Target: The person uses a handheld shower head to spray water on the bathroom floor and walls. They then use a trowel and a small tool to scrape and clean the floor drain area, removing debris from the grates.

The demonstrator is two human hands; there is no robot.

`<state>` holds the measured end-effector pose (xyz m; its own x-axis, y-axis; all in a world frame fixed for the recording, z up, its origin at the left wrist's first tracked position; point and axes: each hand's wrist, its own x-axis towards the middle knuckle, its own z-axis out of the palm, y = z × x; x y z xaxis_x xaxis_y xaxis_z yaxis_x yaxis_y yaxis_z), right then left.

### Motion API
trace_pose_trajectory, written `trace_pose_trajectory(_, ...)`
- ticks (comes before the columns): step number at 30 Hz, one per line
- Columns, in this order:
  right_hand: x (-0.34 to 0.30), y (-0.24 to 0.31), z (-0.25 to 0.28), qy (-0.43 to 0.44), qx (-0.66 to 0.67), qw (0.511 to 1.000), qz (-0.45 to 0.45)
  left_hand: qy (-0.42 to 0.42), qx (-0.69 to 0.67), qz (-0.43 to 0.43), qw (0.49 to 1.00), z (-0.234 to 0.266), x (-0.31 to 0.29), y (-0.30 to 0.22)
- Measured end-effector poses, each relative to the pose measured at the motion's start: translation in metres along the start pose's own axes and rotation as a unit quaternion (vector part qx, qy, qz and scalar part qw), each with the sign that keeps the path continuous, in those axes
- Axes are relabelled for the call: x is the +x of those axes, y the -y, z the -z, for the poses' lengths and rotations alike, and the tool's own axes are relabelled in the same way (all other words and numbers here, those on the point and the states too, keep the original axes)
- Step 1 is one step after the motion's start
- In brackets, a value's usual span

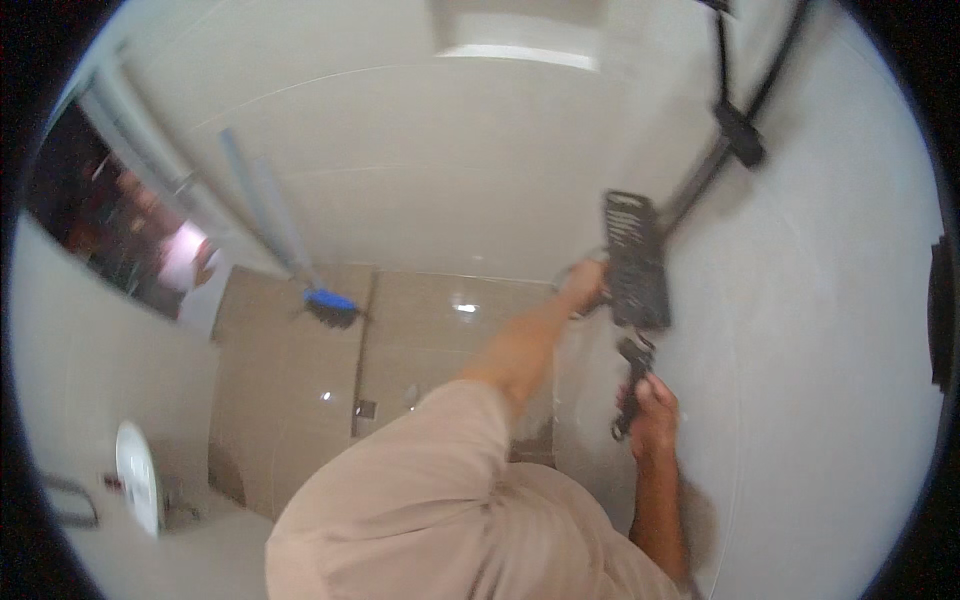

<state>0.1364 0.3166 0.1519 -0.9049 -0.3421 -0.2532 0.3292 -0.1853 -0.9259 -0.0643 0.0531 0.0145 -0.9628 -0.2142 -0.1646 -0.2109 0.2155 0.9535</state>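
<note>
A black rectangular shower fixture with a slotted top [637, 260] is mounted on the right-hand wall. My left hand [587, 285] reaches across to its left side, next to a thin dark curved line that could be a hose. Blur and the fixture hide its fingers. Just below the fixture, my right hand [655, 410] is closed around a slim black handle [630, 390]. This piece looks like a hand sprayer, its head pointing up close under the fixture's lower end; whether they join cannot be made out.
A black shower pipe [700, 180] with a bracket [740, 135] runs up the wall. A blue brush with dark bristles [330, 308] leans in the left corner, beside a doorway [130, 220]. At lower left is a white oval fixture [140, 478]. A drain [366, 409] sits in the tan tiled floor.
</note>
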Motion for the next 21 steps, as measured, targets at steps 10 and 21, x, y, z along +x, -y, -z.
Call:
trace_pose_trajectory(10, 0.010, -0.001, -0.011, 0.007, 0.061, 0.998, 0.031, 0.046, -0.278, 0.043, 0.959, 0.058, -0.047, -0.048)
trace_pose_trajectory(21, 0.004, 0.001, -0.007, 0.005, 0.049, 0.997, 0.051, -0.061, -0.113, -0.062, 0.990, 0.037, -0.020, -0.008)
